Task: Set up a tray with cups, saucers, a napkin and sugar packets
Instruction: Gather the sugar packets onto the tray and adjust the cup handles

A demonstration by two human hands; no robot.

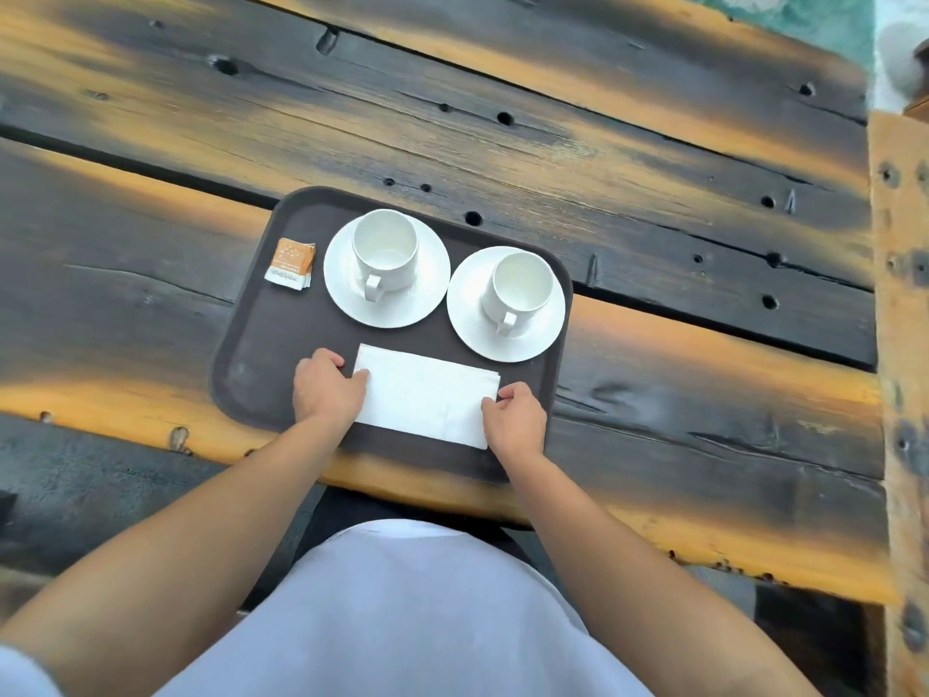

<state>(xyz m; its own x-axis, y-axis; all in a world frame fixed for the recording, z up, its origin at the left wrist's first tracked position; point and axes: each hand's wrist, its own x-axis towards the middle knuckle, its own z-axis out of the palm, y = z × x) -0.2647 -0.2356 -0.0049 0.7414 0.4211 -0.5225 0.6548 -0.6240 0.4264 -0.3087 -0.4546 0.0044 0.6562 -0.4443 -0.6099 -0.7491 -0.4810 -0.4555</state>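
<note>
Left hand (329,389): fingers curled, thumb tip on the left short edge of the napkin (425,397), gripping that end.
Right hand (515,420): fingers curled at the napkin's right short edge, pinching it near the far corner.
Napkin: white, folded into a long rectangle, lying flat on the near part of the tray (251,374), held at both ends.
Tray: dark brown, rounded corners, set slightly askew on the table (653,193), its near edge close to the table's near edge.
Left cup (384,254): white, upright, standing on the left saucer (342,294), handle turned toward the person.
Right cup (523,289): white, upright, on the right saucer (545,339), handle also toward the person; the two saucers sit just beside each other behind the napkin.
Sugar packets (290,264): a small orange-and-white stack in the tray's far left part, beside the left saucer, apart from it.
Table: rough wooden planks, charred black with orange streaks.
Clothing (402,621): white cloth at the bottom of the view.
</note>
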